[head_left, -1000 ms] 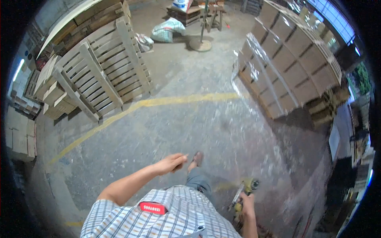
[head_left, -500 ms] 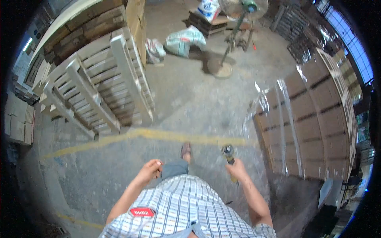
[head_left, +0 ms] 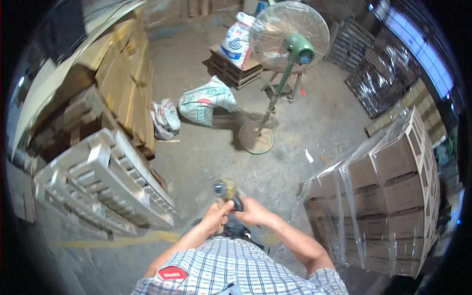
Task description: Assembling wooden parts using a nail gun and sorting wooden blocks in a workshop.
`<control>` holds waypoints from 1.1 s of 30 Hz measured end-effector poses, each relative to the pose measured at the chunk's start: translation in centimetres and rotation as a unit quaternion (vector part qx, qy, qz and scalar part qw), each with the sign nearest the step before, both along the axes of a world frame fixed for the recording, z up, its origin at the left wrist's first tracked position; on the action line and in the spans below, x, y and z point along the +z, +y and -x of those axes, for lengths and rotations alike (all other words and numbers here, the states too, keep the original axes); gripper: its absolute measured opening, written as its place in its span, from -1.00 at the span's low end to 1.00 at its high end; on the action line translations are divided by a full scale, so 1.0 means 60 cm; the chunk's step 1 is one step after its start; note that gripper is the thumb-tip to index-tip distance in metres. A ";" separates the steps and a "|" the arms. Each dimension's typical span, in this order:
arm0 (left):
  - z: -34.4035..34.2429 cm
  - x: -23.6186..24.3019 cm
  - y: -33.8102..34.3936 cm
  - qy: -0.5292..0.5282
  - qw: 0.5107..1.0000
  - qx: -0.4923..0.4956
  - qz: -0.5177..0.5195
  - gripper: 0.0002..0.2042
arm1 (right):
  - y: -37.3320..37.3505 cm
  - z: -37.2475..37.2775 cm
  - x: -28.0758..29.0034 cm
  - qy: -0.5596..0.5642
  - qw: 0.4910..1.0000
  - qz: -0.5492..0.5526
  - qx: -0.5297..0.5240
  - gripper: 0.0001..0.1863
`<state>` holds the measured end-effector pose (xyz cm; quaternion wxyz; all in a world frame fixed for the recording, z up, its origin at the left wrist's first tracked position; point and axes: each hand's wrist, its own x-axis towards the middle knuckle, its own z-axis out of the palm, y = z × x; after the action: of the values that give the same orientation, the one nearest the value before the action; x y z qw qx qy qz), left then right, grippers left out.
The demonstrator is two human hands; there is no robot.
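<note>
My right hand (head_left: pixel 253 212) is closed round the dark handle of a yellow-and-black power tool (head_left: pixel 227 188), held in front of my body. Blur hides whether it is a drill or a nail gun. Right beside it, my left hand (head_left: pixel 215 219) has its fingers closed against the tool's underside, thumb on top. A tan sliver shows at those fingers, too small to name. Both forearms come in from the lower edge, past my checked shirt (head_left: pixel 221 255) with a red badge (head_left: pixel 172 273) on it.
A slatted wooden pallet (head_left: pixel 98 182) leans at the left by cardboard stacks (head_left: pixel 123 73). Ahead stands a green pedestal fan (head_left: pixel 298 48), its base near sacks (head_left: pixel 206 102). A wrapped load of brown boxes (head_left: pixel 373 196) fills the right. A yellow line (head_left: pixel 142 239) crosses the concrete floor.
My right hand has brought the power tool inward and left to the middle. My left hand has moved right to meet it. The view has tilted up, showing more of the fan and sacks.
</note>
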<state>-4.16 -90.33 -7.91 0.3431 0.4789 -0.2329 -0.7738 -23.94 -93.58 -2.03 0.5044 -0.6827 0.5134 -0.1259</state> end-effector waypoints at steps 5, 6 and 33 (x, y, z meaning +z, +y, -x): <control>-0.045 0.001 -0.146 0.038 0.969 0.242 -0.020 -0.62 | -0.150 -0.117 0.025 0.025 0.996 0.061 0.053 -0.49; -0.051 0.012 -0.182 0.041 0.964 0.256 -0.056 -0.63 | -0.176 -0.118 0.042 0.000 0.999 0.012 0.051 -0.41; 0.257 -0.045 -0.616 -0.201 0.903 -0.105 -0.364 -0.76 | -0.712 0.860 -0.337 0.020 0.916 -0.099 -0.387 -0.82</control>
<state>-19.59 -127.27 -10.59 0.0073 0.6888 -0.0481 -0.7234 -75.54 -136.28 -22.23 0.4708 -0.3796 0.7573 -0.2466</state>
